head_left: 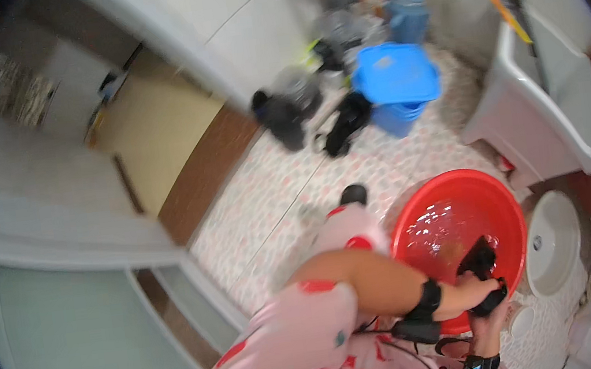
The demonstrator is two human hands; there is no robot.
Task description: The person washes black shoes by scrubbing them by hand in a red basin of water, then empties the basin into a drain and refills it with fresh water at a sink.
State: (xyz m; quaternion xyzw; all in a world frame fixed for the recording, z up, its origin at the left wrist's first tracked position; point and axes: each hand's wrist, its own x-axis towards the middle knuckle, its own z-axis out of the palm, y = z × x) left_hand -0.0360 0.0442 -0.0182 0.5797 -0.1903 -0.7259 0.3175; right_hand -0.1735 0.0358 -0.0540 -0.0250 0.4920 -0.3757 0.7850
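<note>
Over the near right part of a red basin [511,213] holding water, both my hands grip a dark, wet-looking black item [477,258], perhaps a shoe or a sock; blur hides its kind. My left hand [462,295], with a black strap round its wrist, is closed on it from the left. Below, at the basin's near rim, my right hand [491,324] curls around the lower end of the black item. A dark watch-like device [478,366] sits on the right wrist.
Right of the basin stands a white tub [552,245], below a white sink [523,112]. Farther off are a blue bucket with a lid [396,72], a blue jug [408,16] and dark shoes [347,123] on the patterned tile floor. A doorway with a brown threshold [209,173] lies left.
</note>
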